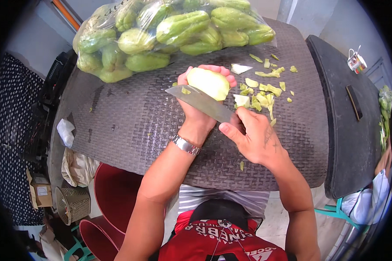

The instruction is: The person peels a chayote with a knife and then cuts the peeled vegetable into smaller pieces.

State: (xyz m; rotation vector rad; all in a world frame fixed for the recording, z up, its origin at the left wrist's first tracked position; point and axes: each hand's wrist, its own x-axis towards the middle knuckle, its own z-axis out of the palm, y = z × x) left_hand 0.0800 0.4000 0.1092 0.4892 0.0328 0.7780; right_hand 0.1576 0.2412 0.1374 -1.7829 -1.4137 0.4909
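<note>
My left hand [195, 115], palm up with a metal watch on its wrist, holds a peeled, pale green chayote [210, 82] with its fingers curled behind it. In my right hand [259, 137] is a broad-bladed knife [202, 103], its handle mostly hidden by the fingers. The blade crosses in front of the chayote's near side, tip to the left, with a bit of green peel stuck on it; whether it touches the flesh I cannot tell. Green peelings [270, 89] and a few whitish scraps [241, 101] lie right of the chayote on the dark woven-pattern table [130, 126].
A clear plastic bag [89, 24] full of whole chayotes fills the table's far side. A crumpled plastic bag [65, 132] sits at the left edge. On a black table [346, 148] to the right are a mug [357, 62] and a dark flat object [354, 102]. Red tubs [113, 191] stand lower left.
</note>
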